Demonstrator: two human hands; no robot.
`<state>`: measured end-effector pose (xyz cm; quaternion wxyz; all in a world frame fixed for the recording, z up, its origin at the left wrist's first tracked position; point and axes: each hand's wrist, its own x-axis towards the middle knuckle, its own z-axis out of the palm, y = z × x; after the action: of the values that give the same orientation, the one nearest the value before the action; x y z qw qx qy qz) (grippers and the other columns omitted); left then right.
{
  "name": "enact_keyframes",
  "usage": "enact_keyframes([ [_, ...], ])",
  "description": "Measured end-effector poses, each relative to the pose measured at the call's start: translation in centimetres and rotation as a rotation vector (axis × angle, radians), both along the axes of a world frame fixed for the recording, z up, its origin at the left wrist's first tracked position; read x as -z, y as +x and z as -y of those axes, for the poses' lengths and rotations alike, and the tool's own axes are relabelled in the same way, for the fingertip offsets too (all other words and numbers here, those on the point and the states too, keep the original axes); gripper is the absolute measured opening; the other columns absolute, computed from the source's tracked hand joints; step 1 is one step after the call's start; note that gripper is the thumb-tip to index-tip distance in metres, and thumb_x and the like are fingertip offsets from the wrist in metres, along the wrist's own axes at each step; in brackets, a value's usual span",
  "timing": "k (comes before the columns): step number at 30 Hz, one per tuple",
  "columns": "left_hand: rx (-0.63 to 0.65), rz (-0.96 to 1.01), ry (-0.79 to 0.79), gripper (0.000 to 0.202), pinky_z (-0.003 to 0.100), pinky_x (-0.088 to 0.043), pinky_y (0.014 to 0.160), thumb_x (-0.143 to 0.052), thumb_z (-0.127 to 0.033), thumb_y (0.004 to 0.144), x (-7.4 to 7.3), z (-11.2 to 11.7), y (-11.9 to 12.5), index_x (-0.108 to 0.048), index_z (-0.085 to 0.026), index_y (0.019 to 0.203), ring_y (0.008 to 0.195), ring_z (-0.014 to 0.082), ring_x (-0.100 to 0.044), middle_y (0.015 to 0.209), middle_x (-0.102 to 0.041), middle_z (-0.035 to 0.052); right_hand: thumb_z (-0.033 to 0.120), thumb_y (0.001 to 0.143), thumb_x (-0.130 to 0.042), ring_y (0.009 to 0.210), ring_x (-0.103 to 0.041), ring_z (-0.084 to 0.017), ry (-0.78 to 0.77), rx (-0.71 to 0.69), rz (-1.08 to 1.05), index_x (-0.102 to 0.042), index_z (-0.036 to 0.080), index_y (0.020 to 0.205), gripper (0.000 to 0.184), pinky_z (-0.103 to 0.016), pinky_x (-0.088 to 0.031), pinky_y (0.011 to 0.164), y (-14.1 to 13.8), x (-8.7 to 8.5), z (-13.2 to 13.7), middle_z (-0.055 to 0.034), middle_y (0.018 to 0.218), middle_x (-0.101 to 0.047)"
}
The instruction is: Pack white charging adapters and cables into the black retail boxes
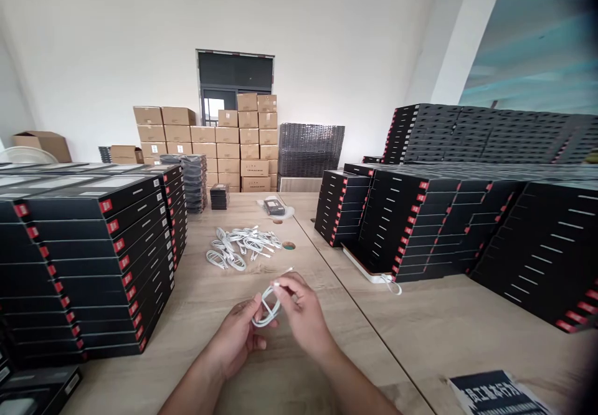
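Between my two hands is a coiled white cable [266,316], held just above the wooden table. My left hand [238,334] grips the lower left side of the coil between thumb and fingers. At the coil's upper right, my right hand [301,306] pinches the cable with thumb and forefinger, and a short cable end sticks out past the fingertips. Farther up the table lies a loose pile of white cables [247,240], several of them wound into loops.
Black boxes with red labels stand in tall stacks at left [135,240] and right [397,222]. A white tray edge [369,271] with a cable pokes out under the right stack. A printed sheet [495,393] lies front right. Brown cartons [228,138] line the wall.
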<state>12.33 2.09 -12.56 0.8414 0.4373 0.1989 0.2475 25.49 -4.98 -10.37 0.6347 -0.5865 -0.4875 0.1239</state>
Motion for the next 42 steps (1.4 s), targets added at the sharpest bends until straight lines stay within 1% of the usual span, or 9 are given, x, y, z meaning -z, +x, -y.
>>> enact_keyframes([
  [4,0.196,0.045,-0.108,0.039,0.016,-0.042,0.045,-0.070,-0.052,0.076,-0.1,0.1,0.0,-0.053,-0.018,0.069,0.080,0.0153,-0.068,0.099,-0.068,0.0067,0.047,0.074,-0.074,0.065,-0.052,-0.016,0.160,-0.034,-0.566,-0.069,0.021,0.073,0.027,-0.028,-0.044,0.064,1.1,-0.3,-0.4,0.0004,0.071,-0.061],
  [7,0.253,0.058,-0.139,0.036,0.015,-0.044,0.047,-0.066,-0.051,0.081,0.2,0.1,0.1,-0.054,-0.018,0.072,0.079,0.0142,-0.069,0.100,-0.070,0.0089,0.045,0.064,-0.083,0.063,-0.051,-0.013,0.218,-0.040,-0.735,-0.067,0.021,0.068,0.029,-0.026,-0.043,0.060,1.8,-0.1,-0.7,0.0011,0.073,-0.061],
  [12,0.259,0.091,-0.199,0.030,0.016,-0.044,0.048,-0.064,-0.043,0.085,0.5,-0.2,0.1,-0.056,-0.017,0.072,0.077,0.0139,-0.068,0.097,-0.071,0.0092,0.045,0.063,-0.084,0.061,-0.050,-0.013,0.201,-0.033,-0.739,-0.071,0.021,0.074,0.030,-0.026,-0.042,0.057,2.3,0.1,-0.8,0.0000,0.072,-0.062],
  [18,0.011,0.148,-0.249,0.025,0.018,-0.047,0.053,-0.066,-0.033,0.085,0.9,-0.7,-0.1,-0.060,-0.015,0.069,0.069,0.0094,-0.062,0.075,-0.061,-0.0008,0.051,0.071,-0.077,0.063,-0.053,-0.014,-0.032,-0.036,-0.525,-0.073,0.019,0.084,0.035,-0.025,-0.036,0.055,2.5,0.3,-0.4,-0.0018,0.076,-0.067],
  [23,-0.080,0.182,-0.217,0.015,0.020,-0.053,0.071,-0.064,-0.028,0.087,0.9,-1.0,0.1,-0.068,-0.013,0.083,0.076,0.0092,-0.063,0.083,-0.067,0.0025,0.057,0.077,-0.069,0.061,-0.054,-0.013,-0.245,-0.319,-0.464,-0.070,0.017,0.074,0.039,-0.024,-0.034,0.054,1.2,0.9,-0.4,-0.0021,0.073,-0.067],
  [28,-0.053,0.173,-0.196,0.019,0.022,-0.054,0.069,-0.063,-0.027,0.088,0.9,-0.9,0.2,-0.069,-0.010,0.082,0.075,0.0126,-0.064,0.079,-0.068,0.0074,0.051,0.077,-0.071,0.061,-0.051,-0.012,-0.240,-0.367,-0.391,-0.072,0.018,0.080,0.033,-0.024,-0.034,0.055,0.6,0.6,-0.4,-0.0005,0.070,-0.067],
  [34,-0.027,0.102,-0.221,0.019,0.022,-0.053,0.062,-0.060,-0.028,0.089,1.0,-0.8,0.2,-0.066,-0.012,0.081,0.063,0.0096,-0.061,0.074,-0.066,0.0039,0.049,0.075,-0.074,0.062,-0.051,-0.012,-0.197,-0.356,-0.560,-0.068,0.018,0.076,0.031,-0.023,-0.033,0.055,0.8,0.9,-0.5,0.0005,0.071,-0.065],
  [38,0.023,0.046,-0.245,0.017,0.016,-0.046,0.054,-0.059,-0.027,0.090,1.0,-1.1,-0.1,-0.066,-0.012,0.083,0.052,0.0045,-0.054,0.070,-0.062,0.0000,0.046,0.074,-0.077,0.072,-0.057,-0.015,-0.181,-0.301,-0.599,-0.067,0.020,0.082,0.029,-0.023,-0.035,0.056,0.6,1.0,-0.3,-0.0019,0.079,-0.068],
  [42,0.175,-0.059,-0.253,0.019,0.016,-0.034,0.039,-0.057,-0.026,0.086,1.1,-0.9,-0.4,-0.067,-0.010,0.080,0.038,0.0042,-0.044,0.058,-0.056,-0.0013,0.045,0.070,-0.080,0.076,-0.058,-0.016,-0.166,-0.330,-0.601,-0.068,0.022,0.101,0.040,-0.023,-0.036,0.056,0.4,0.8,-0.1,-0.0032,0.092,-0.069],
])
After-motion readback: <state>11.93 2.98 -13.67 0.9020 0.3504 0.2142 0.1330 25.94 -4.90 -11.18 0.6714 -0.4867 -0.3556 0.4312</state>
